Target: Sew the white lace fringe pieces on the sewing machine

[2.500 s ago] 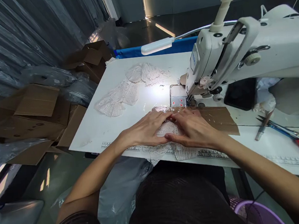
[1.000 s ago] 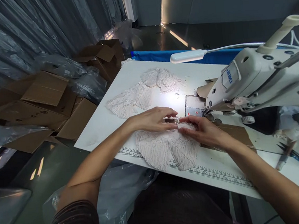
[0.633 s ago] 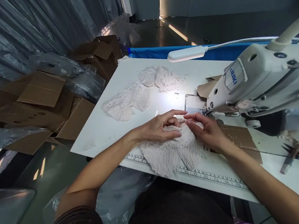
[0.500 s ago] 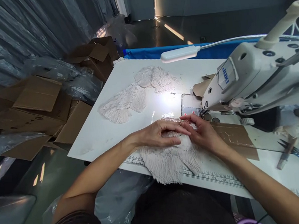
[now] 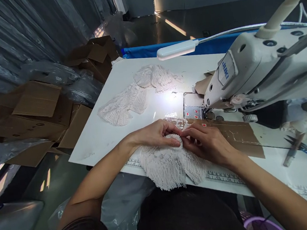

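A piece of white lace fabric [image 5: 165, 168] hangs over the table's front edge, its scalloped hem lowest. My left hand [image 5: 158, 134] pinches its upper edge between thumb and fingers. Close against it, my right hand [image 5: 206, 140] grips the same edge, fingertips nearly meeting those of the left. Just beyond the hands is the needle area of a white sewing machine [image 5: 225, 75], whose metal plate [image 5: 192, 112] carries red marks. Further left on the table lie more white lace pieces [image 5: 127, 105], loosely crumpled.
A lamp [image 5: 177, 50] on a flexible neck lights the white table [image 5: 90, 135]. Brown card [image 5: 237, 136] lies right of the hands; scissors [image 5: 303, 147] and a small brush-like tool [image 5: 293, 154] are further right. Cardboard boxes [image 5: 38, 100] and plastic bags stand left. A ruler strip [image 5: 224, 178] runs along the front edge.
My right hand has turned over and curled its fingers into a pinch on the lace. My left fingers have closed more tightly on the edge. The view has shifted slightly.
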### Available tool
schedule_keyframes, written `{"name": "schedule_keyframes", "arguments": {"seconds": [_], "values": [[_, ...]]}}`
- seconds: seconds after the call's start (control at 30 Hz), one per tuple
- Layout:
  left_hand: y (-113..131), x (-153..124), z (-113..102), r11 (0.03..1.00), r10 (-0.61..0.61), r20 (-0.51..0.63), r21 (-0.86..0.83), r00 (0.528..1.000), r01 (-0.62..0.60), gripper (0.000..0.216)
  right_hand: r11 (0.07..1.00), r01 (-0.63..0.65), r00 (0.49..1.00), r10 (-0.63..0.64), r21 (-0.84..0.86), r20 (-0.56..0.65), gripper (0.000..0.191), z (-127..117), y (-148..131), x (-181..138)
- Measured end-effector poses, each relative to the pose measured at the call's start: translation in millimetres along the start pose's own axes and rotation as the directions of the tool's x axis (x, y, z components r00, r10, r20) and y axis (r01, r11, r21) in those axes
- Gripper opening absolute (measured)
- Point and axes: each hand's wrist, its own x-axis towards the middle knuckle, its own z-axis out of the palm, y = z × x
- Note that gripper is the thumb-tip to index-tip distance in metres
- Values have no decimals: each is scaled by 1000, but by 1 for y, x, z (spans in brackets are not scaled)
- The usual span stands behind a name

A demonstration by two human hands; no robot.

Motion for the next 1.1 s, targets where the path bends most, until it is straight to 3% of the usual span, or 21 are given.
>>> {"name": "schedule_keyframes", "arguments": {"seconds": [0.4,0.67,0.83,1.0,1.1], "values": [[-2,2,1,998,-13,-14,67,1000,14,26,997,61,985,-52,-48,166,19,-2,2,5],[-6,-2,-1,998,-15,-25,-64,1000,13,34,999,4,1000,-4,40,-2,10,4,3,1],[-7,-2,-1,998,0,-30,-69,1000,-2,37,981,-91,989,109,174,-98,9,10,1,1],[-4,-3,-4,995,-1,49,97,999,-4,35,958,-118,986,144,261,-81,9,15,-1,-1],[-5,-3,-3,958,115,15,262,993,-115,24,955,-108,984,141,275,-105,8,17,-1,-2]]}}
